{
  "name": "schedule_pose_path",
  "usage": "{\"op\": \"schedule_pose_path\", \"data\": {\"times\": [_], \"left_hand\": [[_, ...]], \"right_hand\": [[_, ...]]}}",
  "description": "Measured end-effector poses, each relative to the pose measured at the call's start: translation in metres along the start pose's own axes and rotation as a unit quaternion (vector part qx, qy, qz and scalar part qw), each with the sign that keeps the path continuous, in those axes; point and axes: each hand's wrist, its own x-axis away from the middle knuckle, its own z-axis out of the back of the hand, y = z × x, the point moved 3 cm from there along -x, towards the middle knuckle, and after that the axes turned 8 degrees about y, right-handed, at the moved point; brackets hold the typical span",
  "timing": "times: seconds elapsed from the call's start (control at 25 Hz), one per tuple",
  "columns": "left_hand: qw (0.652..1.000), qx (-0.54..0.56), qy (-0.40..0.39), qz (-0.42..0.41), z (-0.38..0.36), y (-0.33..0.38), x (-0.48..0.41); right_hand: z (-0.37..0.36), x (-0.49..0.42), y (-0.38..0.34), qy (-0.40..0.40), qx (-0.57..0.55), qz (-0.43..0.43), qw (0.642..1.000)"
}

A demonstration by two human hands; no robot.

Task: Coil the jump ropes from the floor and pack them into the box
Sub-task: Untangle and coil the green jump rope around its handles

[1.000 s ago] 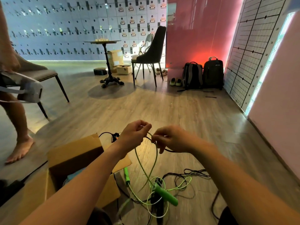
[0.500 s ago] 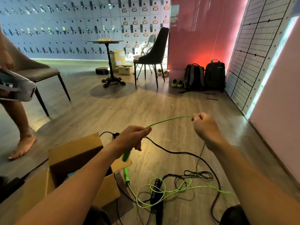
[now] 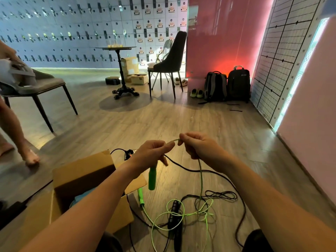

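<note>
**Green rope in both hands, most of it loose on the floor**

The floor (image 3: 163, 120) carries everything. Near its lower left edge stands the open box (image 3: 81, 177), flaps up, something blue inside. Just right of the box the ropes lie tangled: a black rope (image 3: 223, 177) sweeps wide to the right, its handles (image 3: 175, 217) lying in the middle of the heap, and the green rope (image 3: 181, 214) loops over and around them. One green handle (image 3: 141, 196) lies on the floor just beside the box.

The left hand (image 3: 151, 154) is closed around the top of the other green handle (image 3: 152, 178), which hangs straight down from the fist. The right hand (image 3: 198, 146) is near it, fingers curled, pinching the cord where it arches between the hands; from there the cord drops to the heap.

The cord looks thin, light and limp, probably slick plastic, so it should bend into loops easily but may spring open or slip. Best hold it at the stiff handle and feed loops with a firm pinch. It crosses the black rope, so it could snag.
</note>
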Motion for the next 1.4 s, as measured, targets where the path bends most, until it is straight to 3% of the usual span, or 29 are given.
{"op": "schedule_pose_path", "data": {"times": [0.2, 0.4, 0.52, 0.68, 0.8, 0.88, 1.04, 1.12, 1.24, 1.4], "left_hand": [[0.998, 0.005, 0.018, -0.068, 0.003, 0.006, 0.004], [0.997, 0.035, -0.03, 0.065, -0.003, 0.001, 0.008], [0.974, 0.19, -0.06, 0.113, -0.006, 0.007, 0.008], [0.856, 0.485, -0.141, 0.107, -0.006, 0.028, 0.012], [0.777, 0.617, -0.106, 0.056, 0.001, 0.036, 0.01], [0.737, 0.674, -0.051, 0.027, 0.008, 0.037, 0.006], [0.715, 0.683, 0.152, 0.001, 0.025, 0.029, -0.001], [0.705, 0.675, 0.218, -0.003, 0.039, 0.022, -0.004], [0.733, 0.619, 0.282, -0.007, 0.056, 0.004, -0.009], [0.883, 0.375, 0.28, -0.032, 0.061, -0.016, -0.01]], "right_hand": [[0.014, -0.003, -0.009, 0.084, -0.147, 0.033, 0.985], [0.034, -0.005, -0.006, 0.212, -0.191, 0.024, 0.958], [0.041, -0.007, 0.005, 0.26, -0.122, 0.003, 0.958], [0.028, -0.007, 0.013, 0.201, 0.02, 0.005, 0.979], [0.007, -0.002, 0.01, 0.102, 0.119, -0.004, 0.988], [-0.007, 0.001, 0.012, 0.031, 0.176, -0.019, 0.984], [-0.017, 0.002, 0.016, -0.06, 0.237, -0.075, 0.967], [-0.014, 0.003, 0.016, -0.085, 0.247, -0.093, 0.961], [-0.001, 0.003, 0.011, -0.078, 0.232, -0.088, 0.966], [0.018, 0.006, -0.004, -0.002, 0.154, 0.001, 0.988]]}}
